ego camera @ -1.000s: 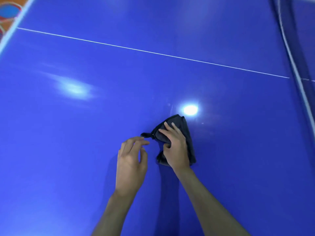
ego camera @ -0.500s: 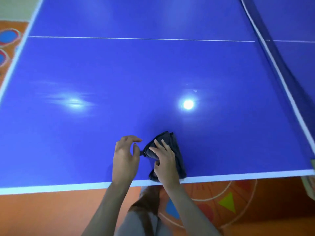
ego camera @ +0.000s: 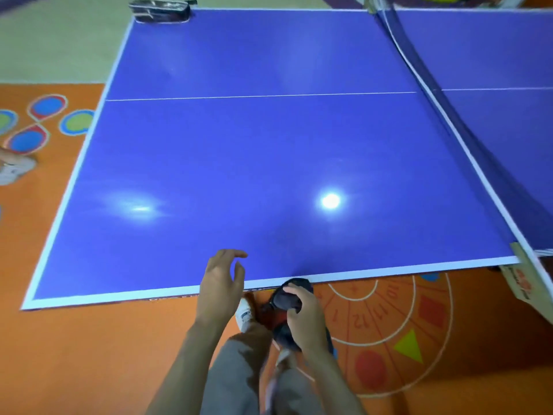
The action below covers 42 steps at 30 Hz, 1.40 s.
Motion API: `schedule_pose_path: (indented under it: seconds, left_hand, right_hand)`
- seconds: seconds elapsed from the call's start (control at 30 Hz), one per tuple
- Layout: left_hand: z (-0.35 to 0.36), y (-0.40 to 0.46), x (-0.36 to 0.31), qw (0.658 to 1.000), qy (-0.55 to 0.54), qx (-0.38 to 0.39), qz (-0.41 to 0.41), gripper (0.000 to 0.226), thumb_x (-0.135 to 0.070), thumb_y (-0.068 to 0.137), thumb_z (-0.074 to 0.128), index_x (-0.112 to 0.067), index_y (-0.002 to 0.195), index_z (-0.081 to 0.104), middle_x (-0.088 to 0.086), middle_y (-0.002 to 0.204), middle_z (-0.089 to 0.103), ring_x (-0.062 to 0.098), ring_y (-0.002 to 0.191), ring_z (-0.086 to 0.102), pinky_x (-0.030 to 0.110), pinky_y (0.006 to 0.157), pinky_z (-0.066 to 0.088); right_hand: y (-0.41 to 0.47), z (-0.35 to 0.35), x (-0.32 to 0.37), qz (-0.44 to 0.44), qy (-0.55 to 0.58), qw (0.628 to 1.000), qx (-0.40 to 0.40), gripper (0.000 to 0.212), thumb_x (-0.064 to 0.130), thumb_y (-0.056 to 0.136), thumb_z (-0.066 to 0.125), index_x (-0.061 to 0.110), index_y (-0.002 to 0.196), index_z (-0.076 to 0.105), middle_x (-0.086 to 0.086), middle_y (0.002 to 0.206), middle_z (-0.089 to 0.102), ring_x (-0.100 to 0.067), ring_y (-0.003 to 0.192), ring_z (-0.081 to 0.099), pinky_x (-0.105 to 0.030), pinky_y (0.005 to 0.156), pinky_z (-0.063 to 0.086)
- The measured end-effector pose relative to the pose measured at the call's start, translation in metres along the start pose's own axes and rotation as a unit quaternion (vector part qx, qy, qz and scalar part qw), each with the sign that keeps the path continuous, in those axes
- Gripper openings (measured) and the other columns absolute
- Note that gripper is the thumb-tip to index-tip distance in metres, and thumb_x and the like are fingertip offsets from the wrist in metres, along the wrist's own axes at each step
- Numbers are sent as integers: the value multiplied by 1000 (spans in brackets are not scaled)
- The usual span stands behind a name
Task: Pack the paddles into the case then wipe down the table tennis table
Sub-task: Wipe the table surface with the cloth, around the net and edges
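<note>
Right hand grips the cloth just off the table edge at 6 o'clock, left hand hovers open-fingered (empty), the case lies closed at 11 o'clock, so packing appears done, wiping possibly unfinished.

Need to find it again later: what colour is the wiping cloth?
Dark grey to black; the cloth shows in the head view, held in the right hand.

Orange floor, painted coloured shapes, lamp glare above.
</note>
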<state>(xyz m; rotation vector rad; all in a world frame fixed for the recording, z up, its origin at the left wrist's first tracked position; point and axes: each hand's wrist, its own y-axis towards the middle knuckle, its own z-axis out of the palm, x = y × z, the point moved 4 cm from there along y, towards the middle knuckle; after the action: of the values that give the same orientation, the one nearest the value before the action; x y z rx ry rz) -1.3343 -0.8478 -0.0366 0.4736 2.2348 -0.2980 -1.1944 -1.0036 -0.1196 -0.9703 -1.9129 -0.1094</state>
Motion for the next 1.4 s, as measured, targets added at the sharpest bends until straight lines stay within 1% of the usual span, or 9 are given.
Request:
schedule_pose_path:
  seconds: [0.1,0.3,0.47,0.6,0.8,0.97,1.13,1.3,1.4]
  left_hand:
    - [-33,-5,10,1000,6,13,4,22,-11,102,55,-24,115,68,-11,119,62,16,119,53,31,83,43]
    - [-117,-2,56,1000,-21,-12,-11,21,-13,104,54,-25,115,67,-12,119,62,12,115,57,28,82,44]
    - [-205,11,125,1000,-16,-11,-13,22,-13,103,55,-26,116,67,-17,115,61,8,111,58,28,82,46]
    - [-283,24,183,997,-32,-57,-29,21,-6,99,59,-20,112,69,-12,110,65,14,104,64,29,81,46]
    - [-370,43,239,996,-51,-62,-43,23,-7,100,56,-20,115,68,-9,116,67,11,100,63,29,81,47]
    - [-423,73,265,997,-26,-60,-38,22,-8,102,54,-24,111,65,-16,107,64,2,76,59,11,62,37]
    - [-458,128,295,999,-6,-36,-21,21,-10,102,56,-26,109,67,-18,108,65,-1,83,61,21,68,43]
    - [-487,203,326,1000,21,-2,-3,23,-10,101,57,-30,107,67,-21,107,65,-3,93,62,21,70,46]
    - [-501,249,337,999,39,32,14,24,-12,101,57,-32,108,67,-22,108,64,-4,91,61,22,71,46]
  right_hand:
    - [-18,6,29,-7,34,999,8,60,3,71,45,29,117,74,11,120,71,-7,118,63,-30,106,50]
    - [-23,52,121,-66,6,997,25,55,-11,79,55,24,118,74,12,117,67,-5,111,59,-4,90,43]
    - [-33,127,196,-78,1,997,23,55,-13,79,55,23,115,75,13,113,68,-12,107,64,-25,92,54]
    - [-48,191,262,-107,8,994,37,57,-15,81,54,26,113,74,28,113,64,-8,105,65,-20,87,52]
    - [-50,263,340,-137,19,990,34,58,-14,81,54,28,113,76,26,114,68,0,107,63,-12,81,48]
    - [-24,315,385,-140,36,989,28,57,-13,80,55,30,110,76,27,111,69,-2,103,65,-13,80,49]
    - [21,366,419,-130,42,990,21,57,-13,83,55,32,112,76,15,114,71,-6,97,66,-12,71,48]
    - [68,414,450,-87,71,993,-23,59,-16,82,54,31,111,75,14,113,70,6,101,63,-9,76,49]
    - [86,436,466,-58,91,992,-58,65,-17,81,54,41,106,71,17,112,70,4,102,64,-10,81,50]
